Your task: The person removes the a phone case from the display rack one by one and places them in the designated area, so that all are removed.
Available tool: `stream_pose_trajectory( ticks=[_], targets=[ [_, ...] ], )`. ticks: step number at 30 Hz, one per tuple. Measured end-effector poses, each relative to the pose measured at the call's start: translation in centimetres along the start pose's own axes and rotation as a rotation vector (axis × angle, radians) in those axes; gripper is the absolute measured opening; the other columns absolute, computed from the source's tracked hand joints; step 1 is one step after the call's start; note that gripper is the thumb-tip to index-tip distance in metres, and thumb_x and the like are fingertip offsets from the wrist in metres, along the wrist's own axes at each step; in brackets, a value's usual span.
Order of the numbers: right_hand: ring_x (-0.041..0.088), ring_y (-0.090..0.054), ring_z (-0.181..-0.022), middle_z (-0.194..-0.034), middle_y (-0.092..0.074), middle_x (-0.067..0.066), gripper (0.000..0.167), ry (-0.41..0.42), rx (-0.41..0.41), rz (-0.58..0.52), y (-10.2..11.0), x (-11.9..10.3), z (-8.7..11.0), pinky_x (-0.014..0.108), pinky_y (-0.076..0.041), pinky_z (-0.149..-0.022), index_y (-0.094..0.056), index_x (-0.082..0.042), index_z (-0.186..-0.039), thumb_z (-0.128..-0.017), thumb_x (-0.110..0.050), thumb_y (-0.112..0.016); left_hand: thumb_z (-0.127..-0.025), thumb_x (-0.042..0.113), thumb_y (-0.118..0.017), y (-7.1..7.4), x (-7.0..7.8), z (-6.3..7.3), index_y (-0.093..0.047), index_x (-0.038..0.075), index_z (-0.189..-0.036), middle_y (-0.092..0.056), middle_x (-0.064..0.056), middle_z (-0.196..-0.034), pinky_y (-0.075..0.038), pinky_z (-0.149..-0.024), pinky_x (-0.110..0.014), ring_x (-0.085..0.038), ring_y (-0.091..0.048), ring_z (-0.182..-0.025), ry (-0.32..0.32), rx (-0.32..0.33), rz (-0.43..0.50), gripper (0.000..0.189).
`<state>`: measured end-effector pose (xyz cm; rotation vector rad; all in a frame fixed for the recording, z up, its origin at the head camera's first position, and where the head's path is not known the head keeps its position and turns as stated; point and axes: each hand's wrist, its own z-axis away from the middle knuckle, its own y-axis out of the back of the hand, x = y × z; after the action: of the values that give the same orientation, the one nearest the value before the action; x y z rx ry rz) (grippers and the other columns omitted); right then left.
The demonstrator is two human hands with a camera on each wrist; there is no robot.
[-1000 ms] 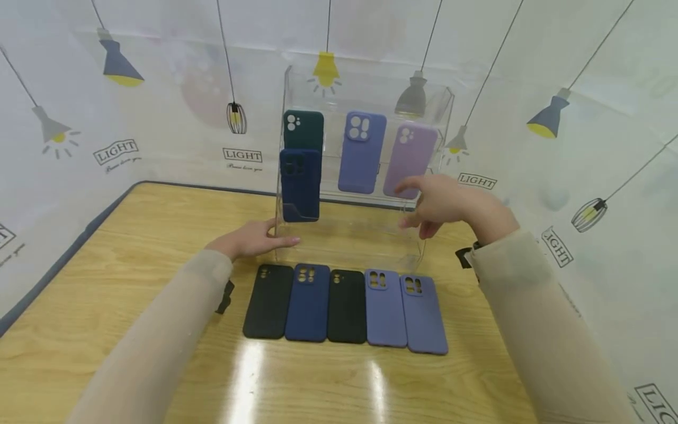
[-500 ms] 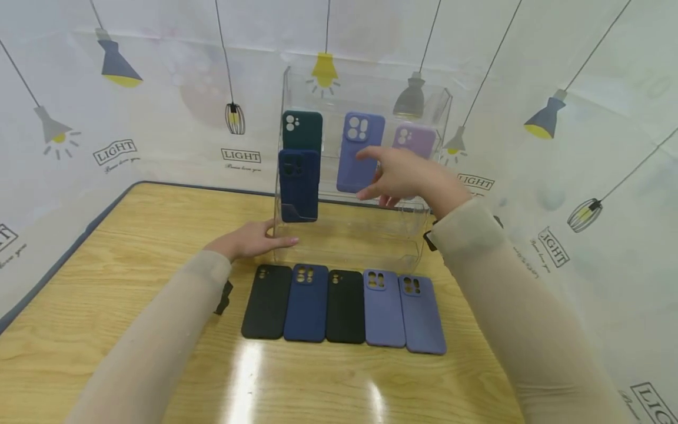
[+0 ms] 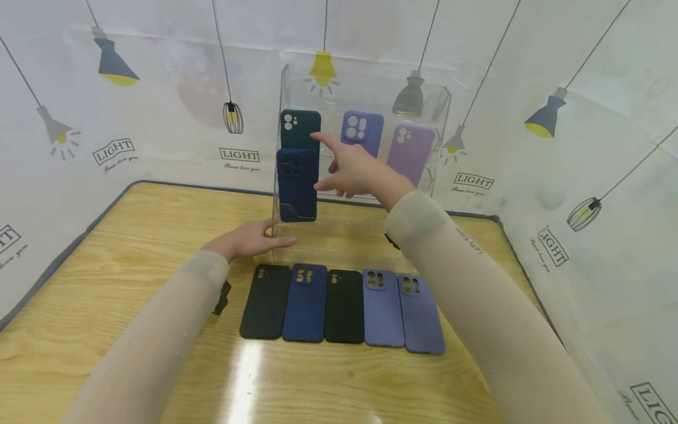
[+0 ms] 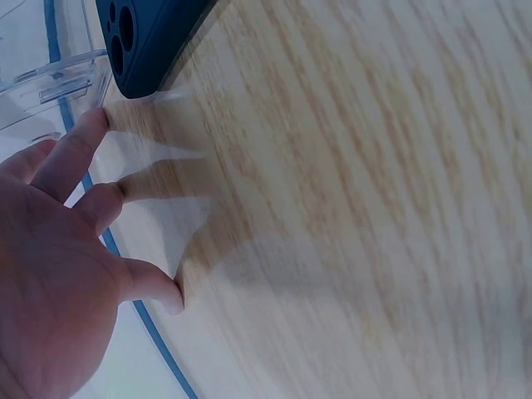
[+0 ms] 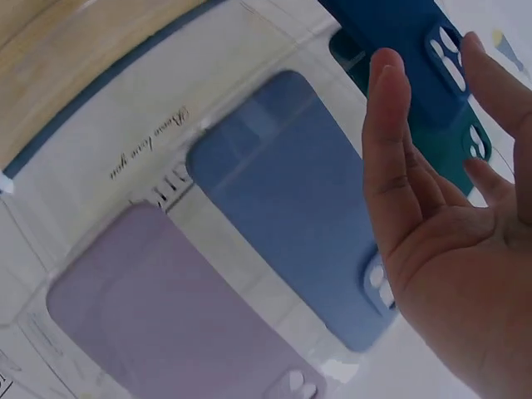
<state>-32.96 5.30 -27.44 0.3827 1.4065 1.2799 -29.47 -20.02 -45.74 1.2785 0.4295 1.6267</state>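
Note:
A clear acrylic display rack (image 3: 365, 235) stands on the table, holding several phone cases. At its left a dark green case (image 3: 300, 126) sits on the upper tier, with a navy blue case (image 3: 298, 194) in front and lower. A periwinkle case (image 3: 372, 125) and a lilac case (image 3: 411, 150) lean further right. My right hand (image 3: 352, 168) reaches over the periwinkle case, fingers spread and empty; index fingertip and thumb overlap the edges of the green and navy cases. My left hand (image 3: 249, 240) rests at the rack's lower left side with fingers extended.
In front of the rack lies a row of cases: a black case (image 3: 265, 303), a blue case (image 3: 305, 306), another black case (image 3: 344, 309) and two lavender cases (image 3: 383, 312). Behind the wooden table (image 3: 143, 235) hangs a white backdrop (image 3: 175, 76) printed with lamps.
My right hand has moved left, from in front of the lilac case, across the periwinkle case, to the navy and green cases. My left hand has stayed at the rack's side.

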Motion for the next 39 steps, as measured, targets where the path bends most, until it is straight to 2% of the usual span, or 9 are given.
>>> stream_pose_trajectory(
  ticks=[4, 8, 16, 21, 29, 36, 39],
  targets=[
    [0.029, -0.075, -0.093, -0.147, -0.061, 0.015, 0.106, -0.006, -0.01, -0.018, -1.4, -0.1, -0.8, 0.038, -0.063, -0.079, -0.002, -0.047, -0.17, -0.099, -0.027, -0.078, -0.088, 0.093, -0.048, 0.0, -0.1, -0.1, -0.011, 0.007, -0.172, -0.036, -0.029, -0.169, -0.034, -0.125, -0.068, -0.052, -0.038, -0.155, -0.006, 0.001, 0.009, 0.126],
    [0.025, -0.075, -0.088, -0.146, -0.061, 0.015, 0.104, 0.015, 0.011, -0.014, -2.5, 0.3, -1.3, 0.039, -0.063, -0.079, -0.005, -0.045, -0.171, -0.1, -0.026, -0.078, -0.087, 0.094, -0.048, 0.0, -0.2, -0.2, -0.011, 0.008, -0.172, -0.036, -0.029, -0.17, -0.034, -0.125, -0.068, -0.051, -0.037, -0.155, -0.008, 0.006, 0.004, 0.127],
    [0.021, -0.074, -0.096, -0.146, -0.064, 0.01, 0.091, 0.102, 0.147, 0.05, -4.2, 1.1, -1.6, 0.04, -0.061, -0.088, -0.014, -0.037, -0.171, -0.103, -0.025, -0.073, -0.085, 0.096, -0.046, 0.2, -0.2, -0.1, -0.011, 0.009, -0.173, -0.037, -0.028, -0.169, -0.035, -0.125, -0.068, -0.051, -0.039, -0.155, 0.0, 0.004, -0.01, 0.128],
    [0.02, -0.073, -0.081, -0.132, -0.07, 0.01, 0.083, 0.137, 0.212, 0.041, -5.5, 1.4, -1.3, 0.038, -0.061, -0.079, -0.018, -0.035, -0.169, -0.106, -0.019, -0.069, -0.085, 0.096, -0.047, 0.3, 0.0, -0.1, -0.011, 0.008, -0.172, -0.037, -0.028, -0.169, -0.034, -0.125, -0.067, -0.051, -0.038, -0.155, -0.001, 0.003, -0.002, 0.129],
    [0.018, -0.072, -0.07, -0.116, -0.076, 0.01, 0.084, 0.118, 0.253, 0.028, -7.3, 1.6, -1.6, 0.035, -0.06, -0.068, -0.013, -0.035, -0.168, -0.107, -0.017, -0.066, -0.085, 0.096, -0.047, -0.1, -0.6, -0.4, -0.013, 0.009, -0.172, -0.039, -0.028, -0.168, -0.035, -0.125, -0.066, -0.05, -0.04, -0.155, -0.013, 0.015, 0.009, 0.129],
    [0.018, -0.069, -0.062, -0.097, -0.072, 0.005, 0.083, 0.107, 0.31, 0.033, -8.2, 1.5, -1.7, 0.035, -0.058, -0.061, -0.012, -0.038, -0.167, -0.108, -0.014, -0.064, -0.087, 0.094, -0.048, -0.1, -0.3, -0.1, -0.012, 0.009, -0.172, -0.038, -0.027, -0.169, -0.036, -0.125, -0.066, -0.049, -0.04, -0.155, -0.011, 0.01, 0.033, 0.126],
    [0.02, -0.068, -0.058, -0.096, -0.07, 0.004, 0.084, 0.09, 0.32, 0.041, -8.3, 1.5, -1.7, 0.034, -0.055, -0.057, -0.012, -0.039, -0.168, -0.108, -0.011, -0.063, -0.087, 0.094, -0.048, 0.0, -0.2, 0.0, -0.01, 0.009, -0.173, -0.037, -0.027, -0.169, -0.036, -0.125, -0.066, -0.049, -0.04, -0.154, -0.014, 0.014, 0.03, 0.126]
  ],
)
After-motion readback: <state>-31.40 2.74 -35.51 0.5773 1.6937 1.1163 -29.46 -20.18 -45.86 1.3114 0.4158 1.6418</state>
